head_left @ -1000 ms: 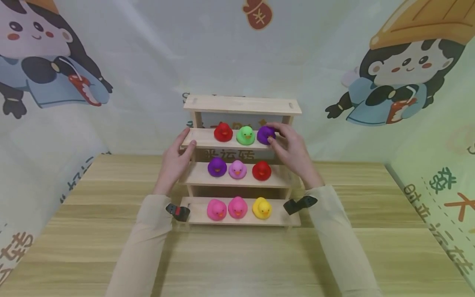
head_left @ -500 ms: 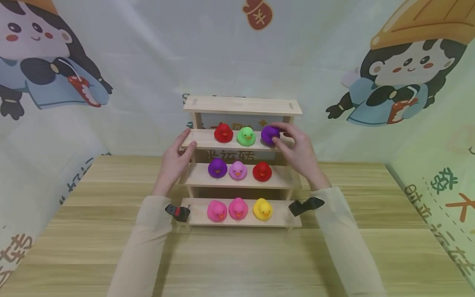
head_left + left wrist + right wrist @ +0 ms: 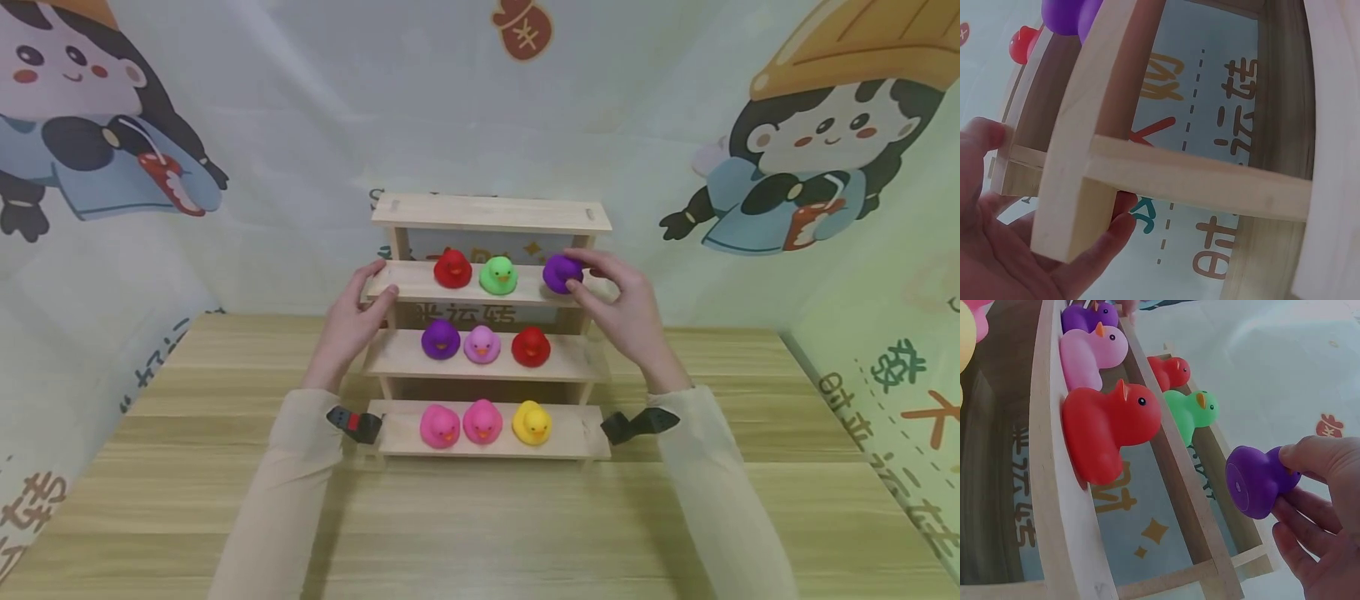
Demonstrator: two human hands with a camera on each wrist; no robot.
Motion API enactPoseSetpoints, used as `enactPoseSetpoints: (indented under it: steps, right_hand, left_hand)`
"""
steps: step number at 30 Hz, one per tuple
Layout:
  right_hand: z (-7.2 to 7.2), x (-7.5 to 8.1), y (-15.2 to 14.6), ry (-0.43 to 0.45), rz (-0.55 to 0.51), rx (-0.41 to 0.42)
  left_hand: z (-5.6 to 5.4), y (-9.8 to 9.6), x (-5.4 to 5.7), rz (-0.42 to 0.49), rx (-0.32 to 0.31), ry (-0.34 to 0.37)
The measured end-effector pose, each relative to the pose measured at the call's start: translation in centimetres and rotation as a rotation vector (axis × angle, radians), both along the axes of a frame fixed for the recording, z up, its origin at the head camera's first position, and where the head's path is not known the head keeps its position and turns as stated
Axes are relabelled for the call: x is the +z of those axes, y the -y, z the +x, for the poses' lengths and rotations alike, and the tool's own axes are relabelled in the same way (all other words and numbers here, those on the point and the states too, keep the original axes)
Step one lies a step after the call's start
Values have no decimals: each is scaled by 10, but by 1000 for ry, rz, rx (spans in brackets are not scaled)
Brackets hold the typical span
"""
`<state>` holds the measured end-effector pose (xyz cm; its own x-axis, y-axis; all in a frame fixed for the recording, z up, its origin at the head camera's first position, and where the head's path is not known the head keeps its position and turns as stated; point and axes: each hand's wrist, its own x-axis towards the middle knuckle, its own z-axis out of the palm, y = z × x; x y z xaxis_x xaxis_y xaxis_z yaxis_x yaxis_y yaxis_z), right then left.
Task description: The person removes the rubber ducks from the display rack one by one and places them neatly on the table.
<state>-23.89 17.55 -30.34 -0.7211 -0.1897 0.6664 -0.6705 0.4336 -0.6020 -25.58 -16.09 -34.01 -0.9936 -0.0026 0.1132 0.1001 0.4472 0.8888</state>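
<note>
Right hand: fingers pinch purple duck; green duck at nine o'clock. Left hand: fingers grip rack at nine-o'clock end.

A purple duck, its flat base exposed, is pinched by the right hand right of frame centre; the pale four-tiered wooden rack stands mid-frame.

On the backdrop — brown characters reading “时来运转”.
</note>
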Motion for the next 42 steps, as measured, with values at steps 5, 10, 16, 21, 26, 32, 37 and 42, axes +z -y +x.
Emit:
enactPoseSetpoints:
  steps: [5, 10, 16, 21, 26, 32, 37, 42]
  right_hand:
    - [3, -2, -7, -5, 7, -16]
    - [5, -4, -14, -2, 22, -42]
    - [6, -5, -22, -19, 17, -58]
    - [6, -6, -28, -10, 15, -82]
    - [8, -5, -33, 0, 21, -115]
    - [7, -7, -47, -13, 42, -140]
    - [8, -9, -57, -20, 47, -157]
    - [10, -12, -65, 3, 43, -184]
  left_hand:
    - [-1, 3, -1, 41, -14, 30]
    - [-1, 4, -1, 46, -16, 49]
    - [-3, 3, -3, 50, -17, 39]
    - [-2, 3, -3, 37, -7, 40]
    - [-2, 3, -3, 21, -3, 38]
    - [-2, 3, -2, 29, -9, 54]
    - [-1, 3, 0, 38, -12, 65]
    - [1, 3, 1, 41, -13, 74]
